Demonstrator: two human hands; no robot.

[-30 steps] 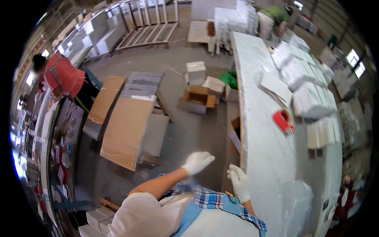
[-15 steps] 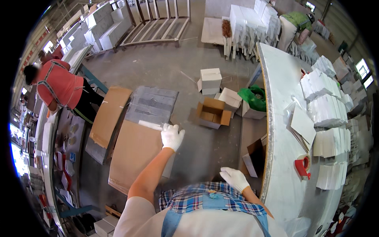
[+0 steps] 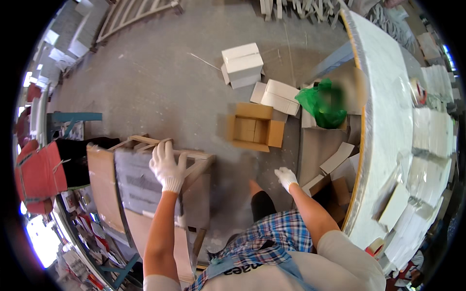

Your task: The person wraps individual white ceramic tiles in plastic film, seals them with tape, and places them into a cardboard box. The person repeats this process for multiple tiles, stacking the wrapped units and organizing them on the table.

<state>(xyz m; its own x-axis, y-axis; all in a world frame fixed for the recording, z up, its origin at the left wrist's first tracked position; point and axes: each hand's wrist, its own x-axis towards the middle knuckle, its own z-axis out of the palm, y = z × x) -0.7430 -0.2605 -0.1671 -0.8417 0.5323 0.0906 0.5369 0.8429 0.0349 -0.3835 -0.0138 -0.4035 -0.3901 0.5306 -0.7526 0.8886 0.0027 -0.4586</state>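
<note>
- Head view: the left hand, white-gloved, reaches over the grey wrapped board, its palm above the board's right edge.
- Its fingertips lie over the top bars of the wooden stand; the thumb stands apart from the other fingers. Whether they touch board or bars, I cannot tell.
- The grey board lies left of and below those fingers, with 1 brown cardboard sheet along its left side.
- The right hand, also gloved, hangs above the floor, its fingers pointing left; whether they are apart or together, I cannot tell.
- The open brown carton sits beyond the right hand's fingertips, well apart from them.
- Behind it stand 2 white cartons, with a green bag to the right, near the white-topped table.
</note>
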